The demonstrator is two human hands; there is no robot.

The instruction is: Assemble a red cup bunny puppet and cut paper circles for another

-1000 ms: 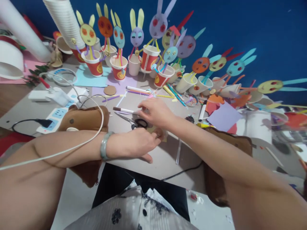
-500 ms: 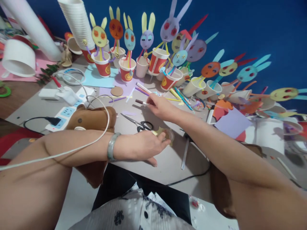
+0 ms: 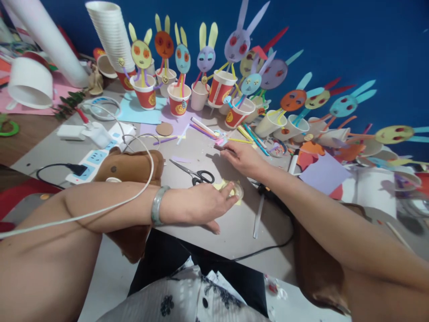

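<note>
My left hand point(image 3: 199, 205) lies flat on the grey table point(image 3: 234, 228), fingers stretched out. Its fingertips press on a small yellow paper piece point(image 3: 224, 185) next to a round clear disc point(image 3: 238, 191). My right hand point(image 3: 243, 158) reaches over it, further back on the table. Its fingers are pinched round a marker pen point(image 3: 219, 147), of which only the dark end shows. Black-handled scissors point(image 3: 196, 173) lie just left of both hands, their blades open.
Paper-cup bunnies point(image 3: 179, 85) with coloured faces stand in a row along the back. A tall stack of white cups point(image 3: 110, 33) leans at back left. A power strip point(image 3: 95, 156), a white cable point(image 3: 110, 205), brown cushions point(image 3: 129, 167) and purple paper point(image 3: 323, 172) surround the hands.
My right hand took the marker pen from the table beside the scissors and carried it back and right. My left hand stayed put and spread its fingers on the yellow paper.
</note>
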